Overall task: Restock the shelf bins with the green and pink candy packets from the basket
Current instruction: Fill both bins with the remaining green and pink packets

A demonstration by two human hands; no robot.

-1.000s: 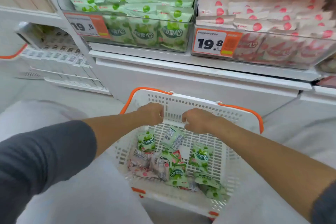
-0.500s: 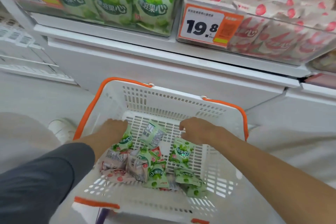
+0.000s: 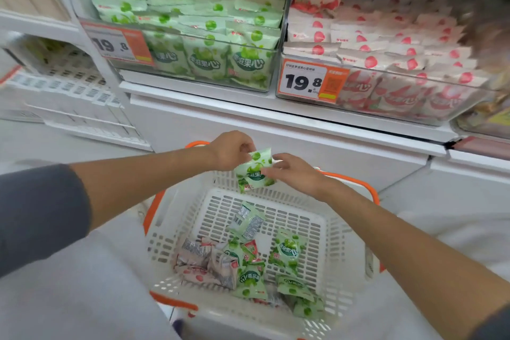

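Lifting clear of the basket (image 3: 342,229), both hands now share one green packet (image 3: 255,174) at mid-frame: the left hand (image 3: 230,150) pinches its top, the right hand (image 3: 296,175) has a narrow grip on its side. Half a second ago they were down among the packets, so the green bin (image 3: 204,61), upper centre, likely comes next.

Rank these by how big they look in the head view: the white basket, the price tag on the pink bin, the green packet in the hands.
1. white basket
2. price tag
3. green packet, only slightly smaller than the tag, though nearer the camera
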